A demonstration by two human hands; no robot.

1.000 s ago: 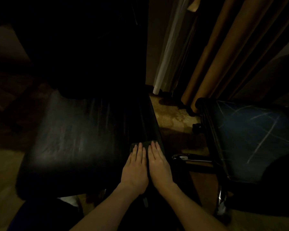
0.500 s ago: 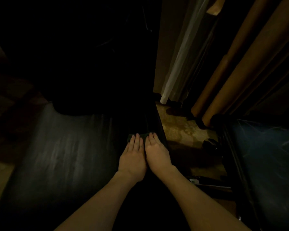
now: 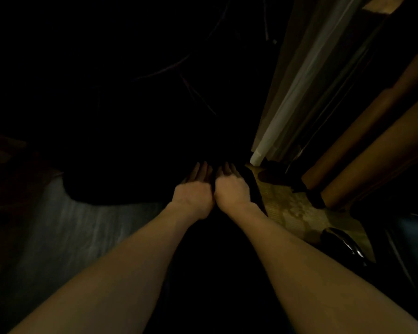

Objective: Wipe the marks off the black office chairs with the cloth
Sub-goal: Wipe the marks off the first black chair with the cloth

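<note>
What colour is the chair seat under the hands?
Black with a dull grey sheen, on the chair seat in the head view.

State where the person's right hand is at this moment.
In the head view, the right hand lies just right of centre beside the left hand, at the right edge of the black chair seat.

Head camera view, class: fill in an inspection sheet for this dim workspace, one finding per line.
Surface: black chair seat, faint pale streaks, right side in shadow.
Job's things: cloth not discernible in the dark under the fingers.
Clutter: nothing seen.
Hands: left hand and right hand side by side, fingers extended flat at the seat's rear right.
Cables: thin dark lines above, too dim to identify.
Surroundings: curtains, patterned carpet, second chair's edge.
</note>
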